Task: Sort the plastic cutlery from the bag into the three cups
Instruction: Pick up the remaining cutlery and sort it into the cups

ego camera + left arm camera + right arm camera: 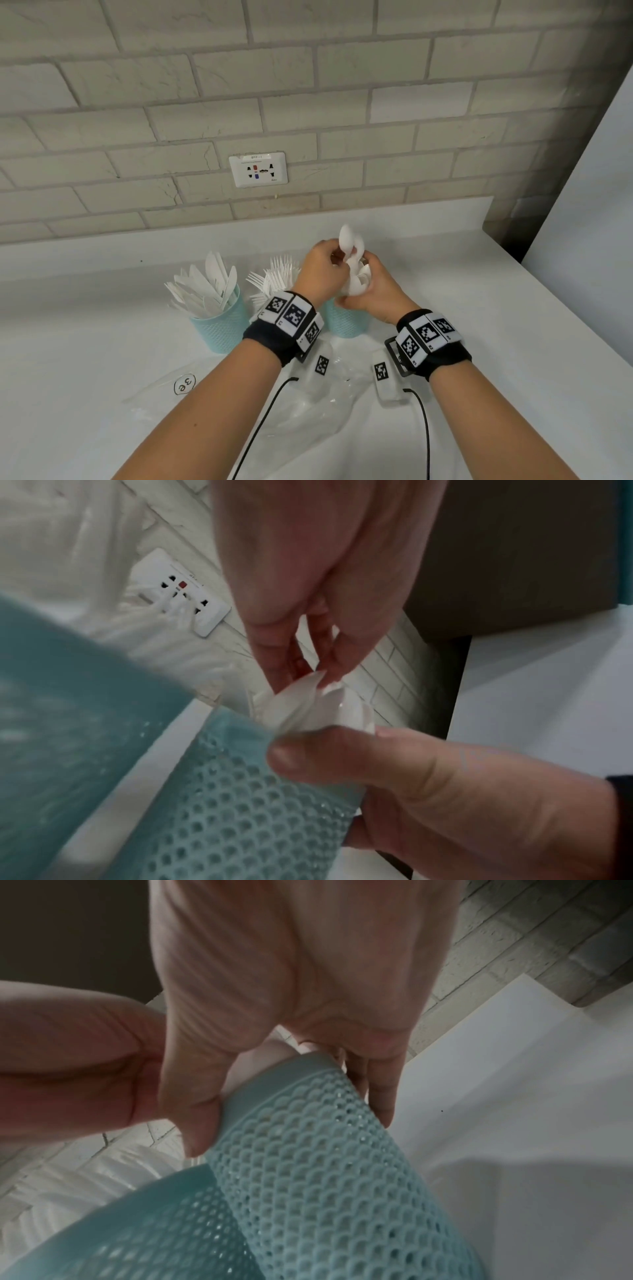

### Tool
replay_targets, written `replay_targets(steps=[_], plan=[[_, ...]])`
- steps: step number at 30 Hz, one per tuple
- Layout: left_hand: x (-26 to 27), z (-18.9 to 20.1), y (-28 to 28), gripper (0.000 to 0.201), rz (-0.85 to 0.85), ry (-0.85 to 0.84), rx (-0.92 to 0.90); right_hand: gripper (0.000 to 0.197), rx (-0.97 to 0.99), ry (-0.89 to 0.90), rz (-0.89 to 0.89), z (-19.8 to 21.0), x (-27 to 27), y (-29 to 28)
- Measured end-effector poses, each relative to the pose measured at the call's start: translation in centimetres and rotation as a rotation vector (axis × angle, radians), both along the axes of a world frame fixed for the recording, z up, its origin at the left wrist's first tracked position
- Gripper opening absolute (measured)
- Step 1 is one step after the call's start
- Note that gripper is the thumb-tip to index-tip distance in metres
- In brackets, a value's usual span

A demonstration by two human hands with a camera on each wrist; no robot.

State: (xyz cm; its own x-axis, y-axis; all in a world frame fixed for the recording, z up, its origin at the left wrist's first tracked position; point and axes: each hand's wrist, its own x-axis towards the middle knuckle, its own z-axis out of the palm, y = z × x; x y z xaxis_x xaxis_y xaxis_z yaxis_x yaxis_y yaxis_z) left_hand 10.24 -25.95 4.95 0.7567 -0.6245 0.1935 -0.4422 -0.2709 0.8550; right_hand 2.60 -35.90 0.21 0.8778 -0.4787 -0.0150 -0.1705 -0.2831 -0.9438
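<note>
Fingers of both hands are curled in on white spoons (352, 260) over the right cup (346, 320).

Head view: left hand (317, 270) pinches spoon bowls from above; right hand (371, 294) grips the bunch at the rim. Cups: three, teal mesh. Left cup (222, 325) holds knives (209, 286); the middle one is hidden behind the left wrist, with forks (274, 277) fanning above it. Clear bag (308, 404) lies flat on the counter (479, 325) near the body, apparently empty.

Left wrist view: left fingertips (329, 669) pinch spoon bowls (308, 704) just above the cup rim (236, 721).

Right wrist view: right fingers (195, 1123) wrap the cup rim (291, 1066); the spoons are mostly hidden.

Risk: spoons stand crowded, so pushing down could tip the light cup or spring one out onto the counter. No exact count of cutlery is possible.
</note>
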Motion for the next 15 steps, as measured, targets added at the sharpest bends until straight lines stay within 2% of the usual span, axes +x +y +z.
replay_targets(steps=[3, 6, 9, 11, 13, 15], plan=[[-0.4, 0.3, 0.2, 0.049, -0.025, 0.020, -0.045, 0.100, -0.021, 0.015, -0.014, 0.0, 0.1, 0.0], [-0.3, 0.7, 0.0, 0.066, -0.039, -0.190, -0.087, 0.091, -0.031, 0.024, -0.015, 0.2, -0.1, 0.0], [0.0, 0.6, -0.7, 0.054, -0.188, -0.455, 0.073, 0.089, -0.055, 0.042, -0.023, 0.4, -0.3, 0.0], [0.2, 0.1, -0.9, 0.040, -0.234, -0.550, 0.219, 0.087, -0.068, 0.061, -0.032, 0.5, -0.2, 0.0], [0.2, -0.3, -0.8, 0.029, -0.198, -0.548, 0.254, 0.087, -0.070, 0.065, -0.043, 0.6, -0.2, -0.1], [0.4, -0.4, -0.4, 0.025, -0.094, -0.615, 0.275, 0.082, -0.087, 0.058, -0.052, 0.7, -0.3, -0.1]])
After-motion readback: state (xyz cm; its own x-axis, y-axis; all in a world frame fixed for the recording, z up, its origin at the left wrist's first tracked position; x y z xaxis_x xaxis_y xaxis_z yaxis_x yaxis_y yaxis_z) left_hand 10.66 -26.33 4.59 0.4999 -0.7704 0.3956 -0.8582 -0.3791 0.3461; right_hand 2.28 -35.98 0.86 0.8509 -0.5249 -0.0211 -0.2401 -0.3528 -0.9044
